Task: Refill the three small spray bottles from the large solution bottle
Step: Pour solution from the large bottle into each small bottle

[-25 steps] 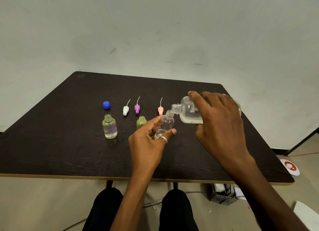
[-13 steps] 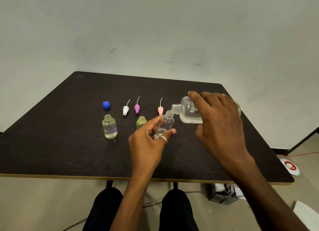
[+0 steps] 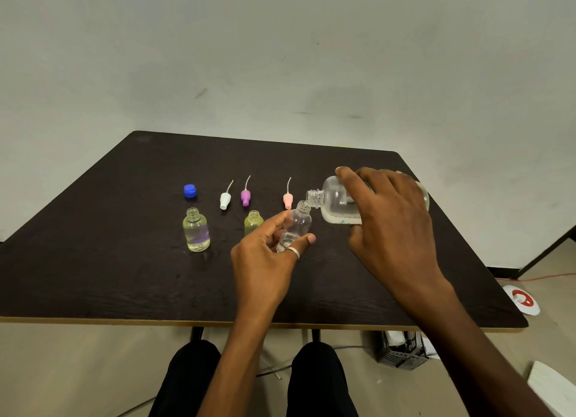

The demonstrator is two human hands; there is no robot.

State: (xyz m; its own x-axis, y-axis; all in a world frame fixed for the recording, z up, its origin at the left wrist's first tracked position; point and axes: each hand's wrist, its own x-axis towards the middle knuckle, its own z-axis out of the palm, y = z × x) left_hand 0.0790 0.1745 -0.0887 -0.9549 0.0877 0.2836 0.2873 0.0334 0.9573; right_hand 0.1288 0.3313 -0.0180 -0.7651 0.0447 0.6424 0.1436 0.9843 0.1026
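My right hand [image 3: 389,217] grips the large clear solution bottle [image 3: 335,200], tipped on its side with its open mouth over the neck of a small clear bottle [image 3: 297,225]. My left hand [image 3: 265,261] holds that small bottle tilted toward the large one; a little liquid sits in its base. A second small bottle [image 3: 196,231], nearly full, stands uncapped to the left. A third, yellowish bottle [image 3: 253,222] stands partly hidden behind my left hand.
On the dark table [image 3: 109,276] behind the bottles lie a blue cap [image 3: 190,191] and white [image 3: 225,198], purple [image 3: 245,196] and pink [image 3: 287,198] spray tops with thin tubes. A black crate [image 3: 400,348] sits on the floor under the table's right side.
Both hands and bottles have held almost the same pose; the liquid level in the held small bottle looks little changed.
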